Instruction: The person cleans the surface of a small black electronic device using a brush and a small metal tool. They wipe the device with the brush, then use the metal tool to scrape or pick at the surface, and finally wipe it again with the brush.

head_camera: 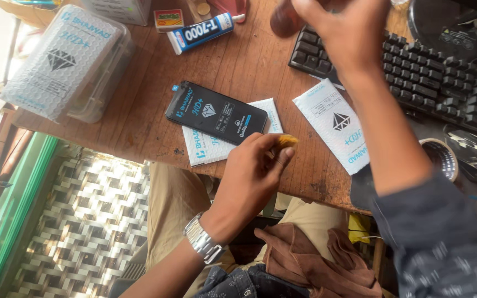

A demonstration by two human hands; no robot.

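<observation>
While hands (252, 171) pinch — phone (216, 112) nears desk edge (111, 146).

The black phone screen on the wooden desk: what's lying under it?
The black phone screen lies across a white padded pouch, whose lower edge and right corner show. The pouch's middle is covered, so anything else beneath cannot be seen.

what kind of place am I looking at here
Probably a small phone repair or accessory counter: a black screen-protector pack on white sleeves, a glue tube, a tape roll and a keyboard on a worn wooden table.
</observation>
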